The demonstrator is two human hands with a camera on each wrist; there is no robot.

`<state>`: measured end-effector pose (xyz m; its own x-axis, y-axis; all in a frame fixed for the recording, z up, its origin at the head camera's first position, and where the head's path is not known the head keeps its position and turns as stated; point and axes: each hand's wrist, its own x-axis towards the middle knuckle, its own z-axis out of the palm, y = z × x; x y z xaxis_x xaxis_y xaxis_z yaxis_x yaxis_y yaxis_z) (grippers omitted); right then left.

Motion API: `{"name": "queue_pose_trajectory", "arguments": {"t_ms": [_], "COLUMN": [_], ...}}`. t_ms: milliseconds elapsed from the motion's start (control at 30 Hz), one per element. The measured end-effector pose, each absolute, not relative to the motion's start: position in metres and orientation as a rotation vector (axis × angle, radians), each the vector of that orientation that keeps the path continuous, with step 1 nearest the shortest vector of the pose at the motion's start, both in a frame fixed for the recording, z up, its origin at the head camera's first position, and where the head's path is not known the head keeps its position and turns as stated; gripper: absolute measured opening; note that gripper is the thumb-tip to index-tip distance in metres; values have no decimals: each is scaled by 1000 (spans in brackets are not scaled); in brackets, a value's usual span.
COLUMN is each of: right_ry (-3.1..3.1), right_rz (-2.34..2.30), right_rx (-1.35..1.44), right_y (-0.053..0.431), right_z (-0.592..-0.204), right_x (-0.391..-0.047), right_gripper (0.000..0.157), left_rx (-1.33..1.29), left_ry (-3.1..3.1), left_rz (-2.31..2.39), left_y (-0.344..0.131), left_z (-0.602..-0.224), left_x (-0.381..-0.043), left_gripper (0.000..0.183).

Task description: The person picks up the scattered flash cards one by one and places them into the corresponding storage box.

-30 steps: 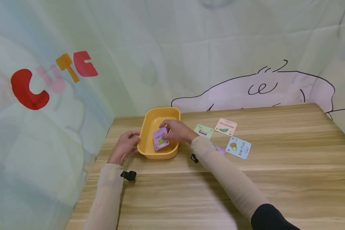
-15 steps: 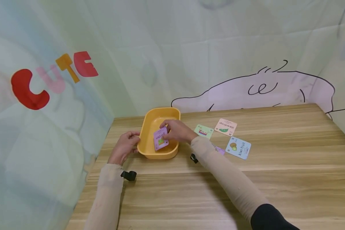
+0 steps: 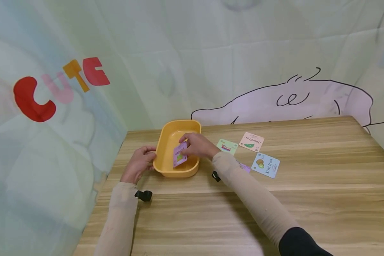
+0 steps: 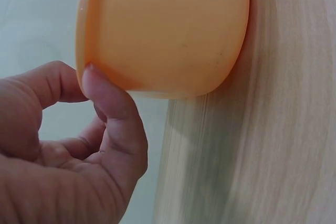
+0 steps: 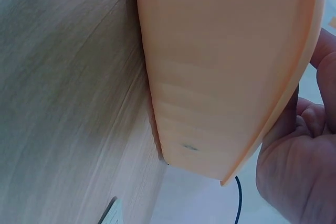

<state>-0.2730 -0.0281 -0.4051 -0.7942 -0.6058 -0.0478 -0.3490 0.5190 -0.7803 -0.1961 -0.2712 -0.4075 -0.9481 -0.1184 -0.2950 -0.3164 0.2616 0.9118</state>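
A yellow plastic tray [image 3: 166,133] with rounded corners stands at the back left of the table. My left hand [image 3: 137,163] pinches its left rim; in the left wrist view the thumb [image 4: 118,100] lies against the outer wall. My right hand [image 3: 198,145] reaches over the tray's right side and pinches a purple card [image 3: 180,155] printed "garden". The card is tilted inside the tray, its lower edge near the floor. In the right wrist view the tray wall [image 5: 220,77] hides the card and the fingertips.
To the tray's right lie a green card [image 3: 227,146], a pink "dewdrop" card [image 3: 251,142] and a blue "kiwi fruit" card [image 3: 265,165]. Another purple card [image 3: 244,167] is partly under the right forearm. A printed cloth [image 3: 166,71] hangs behind the wooden table [image 3: 192,220].
The "garden" card has turned more edge-on and shifted slightly right in my right hand. My left hand and the tray have stayed in place.
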Motion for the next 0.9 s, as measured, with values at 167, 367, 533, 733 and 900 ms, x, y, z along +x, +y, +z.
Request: {"name": "queue_pose_trajectory", "arguments": {"t_ms": [167, 367, 533, 733, 900], "right_ry": [2444, 2434, 2428, 2420, 2395], "right_rz": [-1164, -1186, -1199, -1208, -1226], "right_rx": [-786, -753, -720, -699, -664], "right_y": [-28, -28, -27, -27, -26], "right_z": [-406, -406, -404, -404, -404], "right_x": [-272, -273, -271, -270, -270], "right_gripper": [38, 39, 40, 41, 44], "left_rx": [-405, -411, -418, -416, -420], "left_ry": [2351, 2354, 2351, 2351, 2354], "left_rz": [1776, 1777, 1772, 1769, 1763], "left_y": [-271, -272, -271, -271, -270], "left_z": [-409, -409, -407, -408, -409], "left_x": [-196, -197, -197, -196, -196], "left_gripper": [38, 39, 41, 41, 39]}}
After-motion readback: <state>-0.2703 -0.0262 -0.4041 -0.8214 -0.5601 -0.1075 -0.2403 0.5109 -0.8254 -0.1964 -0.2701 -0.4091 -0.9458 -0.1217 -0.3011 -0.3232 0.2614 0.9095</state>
